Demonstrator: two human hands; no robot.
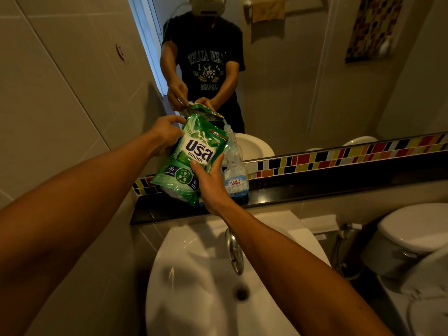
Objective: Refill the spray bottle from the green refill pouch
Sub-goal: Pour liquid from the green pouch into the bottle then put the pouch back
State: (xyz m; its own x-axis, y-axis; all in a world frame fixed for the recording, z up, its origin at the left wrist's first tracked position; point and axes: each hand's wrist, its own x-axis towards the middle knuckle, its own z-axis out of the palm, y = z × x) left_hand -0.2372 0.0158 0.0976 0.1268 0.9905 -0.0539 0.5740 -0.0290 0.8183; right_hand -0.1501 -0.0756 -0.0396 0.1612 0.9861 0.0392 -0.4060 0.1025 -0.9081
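We hold the pouch (191, 158) in both hands: our left hand (167, 134) grips its upper left edge, and our right hand (211, 183) clasps its lower right side. The pouch is tilted, its top corner over the open neck of the bottle (235, 170). The bottle stands upright on the dark ledge (315, 187) just beside the pouch, under the mirror (303, 81). Below sit the sink (198, 275) and faucet (234, 253).
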